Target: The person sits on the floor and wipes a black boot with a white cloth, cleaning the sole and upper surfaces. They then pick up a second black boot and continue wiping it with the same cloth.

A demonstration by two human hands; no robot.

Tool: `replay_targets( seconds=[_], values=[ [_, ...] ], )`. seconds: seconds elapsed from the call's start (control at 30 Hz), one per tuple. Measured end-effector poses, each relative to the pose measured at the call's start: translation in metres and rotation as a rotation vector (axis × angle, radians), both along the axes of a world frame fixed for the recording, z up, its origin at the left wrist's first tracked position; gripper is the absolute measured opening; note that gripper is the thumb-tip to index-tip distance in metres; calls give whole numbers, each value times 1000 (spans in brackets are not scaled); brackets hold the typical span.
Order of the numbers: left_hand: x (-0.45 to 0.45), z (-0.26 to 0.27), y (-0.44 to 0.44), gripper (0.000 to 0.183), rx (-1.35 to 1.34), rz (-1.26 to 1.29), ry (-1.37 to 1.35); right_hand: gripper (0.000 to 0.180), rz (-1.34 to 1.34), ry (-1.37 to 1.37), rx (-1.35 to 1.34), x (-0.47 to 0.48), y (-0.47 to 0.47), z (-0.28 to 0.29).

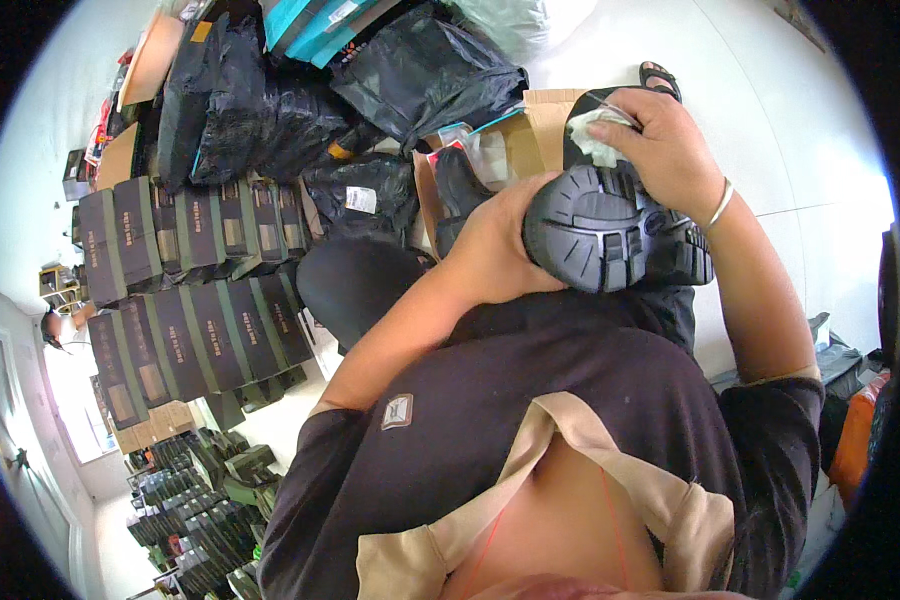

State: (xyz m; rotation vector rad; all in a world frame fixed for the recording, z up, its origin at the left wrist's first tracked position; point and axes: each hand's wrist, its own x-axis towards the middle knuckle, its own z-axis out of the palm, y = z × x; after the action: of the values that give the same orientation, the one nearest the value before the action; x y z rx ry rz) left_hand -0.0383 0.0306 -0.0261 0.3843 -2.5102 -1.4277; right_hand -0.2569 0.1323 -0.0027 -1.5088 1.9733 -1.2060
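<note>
My left hand [499, 236] grips a black boot or shoe [596, 225] by its toe end. Its lugged rubber sole is turned up towards me, and the upper is mostly hidden. In my right hand [667, 146] is a crumpled white cloth or tissue [601, 139], held at the far side edge of the sole. A thin, shiny item shows at those fingers too, too small to name. Just beyond my left hand, another black boot [457, 180] lies in an open cardboard box [551, 127] along with clear plastic.
Stacked shoe boxes [202, 337] rise at my left, with more boxes [195, 517] on the floor behind. Black plastic-wrapped bundles [427, 75] are piled ahead. A labelled black parcel [360, 199] lies near my knee. Another person [64, 330] is at far left. An orange bag [859, 442] sits right.
</note>
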Motion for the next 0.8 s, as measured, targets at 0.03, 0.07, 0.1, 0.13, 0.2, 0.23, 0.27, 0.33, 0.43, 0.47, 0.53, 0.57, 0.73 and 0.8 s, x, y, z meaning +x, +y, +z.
replay_targets(
  seconds=[0.03, 0.07, 0.1, 0.13, 0.2, 0.23, 0.27, 0.33, 0.43, 0.47, 0.53, 0.57, 0.73, 0.8],
  values=[
    [0, 0, 1, 88, 6, 0, 8, 24, -40, -52, 48, 2, 4, 0],
    [0, 0, 0, 89, 12, 6, 18, 21, -43, -145, 68, 3, 7, 2],
    [-1, -1, 0, 89, 12, 12, 21, 20, -34, -152, 26, 8, 10, 3],
    [-1, -1, -1, 88, 16, 6, 27, 19, 0, -160, 22, 12, 12, 5],
    [-3, -3, -2, 86, 11, -7, 39, 14, 52, -79, -154, 22, 15, 10],
    [-3, -4, -3, 85, 15, -3, 28, 13, 39, -41, -127, 26, 15, 12],
    [-4, -6, -4, 84, 15, 0, 34, 12, 31, -18, -161, 32, 15, 13],
    [-3, -8, -5, 80, -23, 17, 15, 11, 23, 134, -291, 39, 11, 13],
    [-1, -12, -6, 80, -56, -6, 16, 18, 38, 222, -491, 52, 4, 7],
    [1, -12, -6, 78, -114, 6, 29, 22, 87, 233, -544, 55, 1, 6],
    [2, -11, -7, 75, -51, -50, 157, 27, 218, 296, -651, 69, 1, 7],
    [0, -9, -10, 76, -20, -21, 80, 28, 289, 311, -691, 75, 4, 11],
    [-6, 4, -14, 84, -21, 97, -27, 17, 299, 369, -519, 65, 42, 47],
    [-10, 8, -12, 83, 28, 59, -46, 11, -260, 59, -369, 52, 47, 50]
  ],
)
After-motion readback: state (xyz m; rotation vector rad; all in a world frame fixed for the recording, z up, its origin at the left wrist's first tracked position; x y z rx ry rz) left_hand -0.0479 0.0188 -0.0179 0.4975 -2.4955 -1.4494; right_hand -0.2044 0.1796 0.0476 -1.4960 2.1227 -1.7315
